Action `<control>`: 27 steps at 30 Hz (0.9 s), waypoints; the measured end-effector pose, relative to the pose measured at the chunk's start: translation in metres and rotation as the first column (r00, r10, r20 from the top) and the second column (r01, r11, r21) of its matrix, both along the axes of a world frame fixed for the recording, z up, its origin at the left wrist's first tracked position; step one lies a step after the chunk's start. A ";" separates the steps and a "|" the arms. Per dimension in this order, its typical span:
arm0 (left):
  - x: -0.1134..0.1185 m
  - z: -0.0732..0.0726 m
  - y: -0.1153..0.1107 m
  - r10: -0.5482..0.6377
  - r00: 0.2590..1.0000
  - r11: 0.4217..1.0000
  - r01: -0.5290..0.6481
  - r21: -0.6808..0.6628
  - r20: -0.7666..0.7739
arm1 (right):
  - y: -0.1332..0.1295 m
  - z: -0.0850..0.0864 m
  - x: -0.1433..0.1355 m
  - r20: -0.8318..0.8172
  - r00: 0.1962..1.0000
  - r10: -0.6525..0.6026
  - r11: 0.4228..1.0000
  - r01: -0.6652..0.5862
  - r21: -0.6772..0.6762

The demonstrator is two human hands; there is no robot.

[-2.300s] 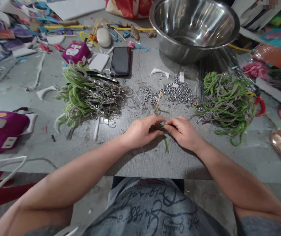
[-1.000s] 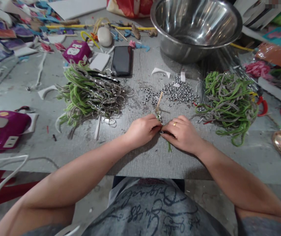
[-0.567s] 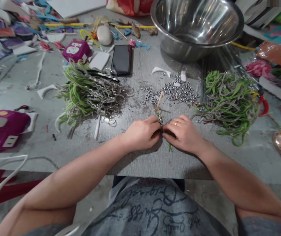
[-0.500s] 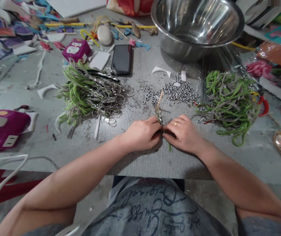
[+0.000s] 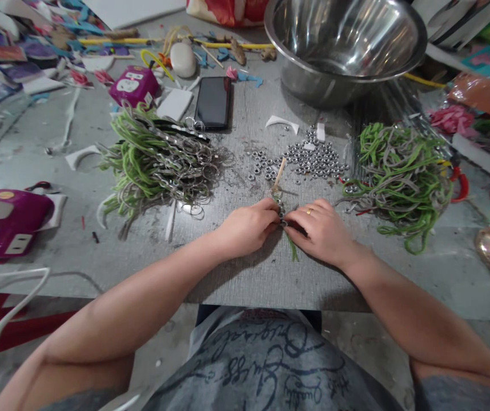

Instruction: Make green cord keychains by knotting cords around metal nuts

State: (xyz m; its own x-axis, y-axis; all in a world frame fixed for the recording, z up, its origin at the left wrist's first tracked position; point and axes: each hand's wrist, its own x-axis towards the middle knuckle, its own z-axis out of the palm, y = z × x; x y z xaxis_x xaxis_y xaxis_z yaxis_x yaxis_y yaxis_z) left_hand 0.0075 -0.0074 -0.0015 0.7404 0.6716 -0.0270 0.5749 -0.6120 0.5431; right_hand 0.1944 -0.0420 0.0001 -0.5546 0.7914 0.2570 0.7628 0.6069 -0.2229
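My left hand [image 5: 256, 225] pinches a green cord bracelet [image 5: 292, 248] with small metal nuts worked into it, close to the table's near edge. From the right, my right hand [image 5: 320, 231], with a ring on one finger, pinches the same bracelet; the fingertips of both hands almost meet. Loose green cord ends hang toward me below the fingers. The bracelet's far end lies by a thin wooden stick [image 5: 280, 173]. Just beyond are many loose metal hex nuts [image 5: 317, 160]. My fingers hide most of the bracelet's middle.
Left lies a heap of green and grey corded pieces with metal [image 5: 159, 154]; right, a tangle of green and grey cords [image 5: 403, 177]. A steel bowl [image 5: 343, 85], a phone [image 5: 213, 103], purple power adapters [image 5: 134, 85] and scraps stand around. A white cable [image 5: 0, 328] runs at lower left.
Both hands stay at the same spot on the bracelet. The fingers have shifted slightly, and more of the green cord ends shows between them.
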 end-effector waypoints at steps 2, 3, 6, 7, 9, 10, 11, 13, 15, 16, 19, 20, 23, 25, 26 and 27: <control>0.000 0.000 0.000 -0.001 1.000 1.000 0.001 -0.011 0.003 | 0.000 0.000 0.000 -0.010 1.000 0.014 1.000 -0.014 0.022; 0.000 0.000 0.000 0.002 1.000 1.000 -0.002 -0.009 0.003 | -0.001 0.001 -0.001 -0.013 1.000 0.029 0.999 -0.028 0.036; 0.001 0.000 0.000 0.016 1.000 1.000 -0.016 0.003 0.006 | -0.001 0.002 -0.002 0.017 0.997 0.076 0.993 -0.077 0.084; 0.001 0.001 0.000 0.019 1.000 1.000 -0.019 0.001 0.006 | -0.001 0.003 -0.003 0.045 0.995 0.084 0.990 -0.088 0.108; 0.002 0.001 0.000 0.025 1.000 1.000 -0.025 -0.011 0.007 | -0.002 0.004 -0.004 0.126 0.988 0.087 0.978 -0.109 0.176; 0.002 0.001 0.000 0.030 0.999 0.999 -0.030 -0.019 0.010 | -0.002 0.004 -0.006 0.169 0.982 0.085 0.969 -0.121 0.215; 0.002 0.001 0.000 0.036 0.999 0.999 -0.036 -0.025 0.017 | -0.003 0.004 -0.007 0.207 0.975 0.082 0.959 -0.134 0.248; 0.003 0.000 0.000 0.049 0.998 0.998 -0.048 -0.034 0.042 | -0.004 0.003 -0.009 0.258 0.963 0.078 0.946 -0.153 0.285; 0.003 0.000 0.000 0.058 0.996 0.998 -0.055 -0.040 0.069 | -0.005 0.003 -0.012 0.276 0.958 0.073 0.946 -0.154 0.287; 0.003 0.000 0.000 0.061 0.995 0.997 -0.058 -0.042 0.078 | -0.005 0.002 -0.012 0.278 0.958 0.069 0.948 -0.150 0.282; 0.003 0.001 0.000 0.062 0.994 0.997 -0.057 -0.052 0.093 | -0.003 0.001 -0.013 0.240 0.969 0.057 0.958 -0.121 0.261; 0.002 0.002 0.001 0.058 0.993 0.997 -0.052 -0.060 0.107 | -0.002 0.001 -0.013 0.210 0.976 0.060 0.964 -0.111 0.241; -0.003 0.004 0.004 0.067 0.979 0.994 -0.049 -0.096 0.190 | -0.001 0.003 -0.010 0.092 0.991 0.093 0.989 -0.103 0.109; -0.007 0.006 0.005 0.075 0.967 0.993 -0.049 -0.112 0.243 | -0.003 0.006 -0.007 0.029 0.993 0.118 0.993 -0.118 -0.002; -0.009 0.006 0.005 0.069 0.964 0.993 -0.042 -0.109 0.256 | -0.004 0.008 -0.006 0.010 0.991 0.131 0.990 -0.131 -0.051; -0.011 0.006 0.005 0.053 0.964 0.995 -0.027 -0.100 0.260 | -0.005 0.009 -0.004 -0.003 0.989 0.146 0.985 -0.145 -0.092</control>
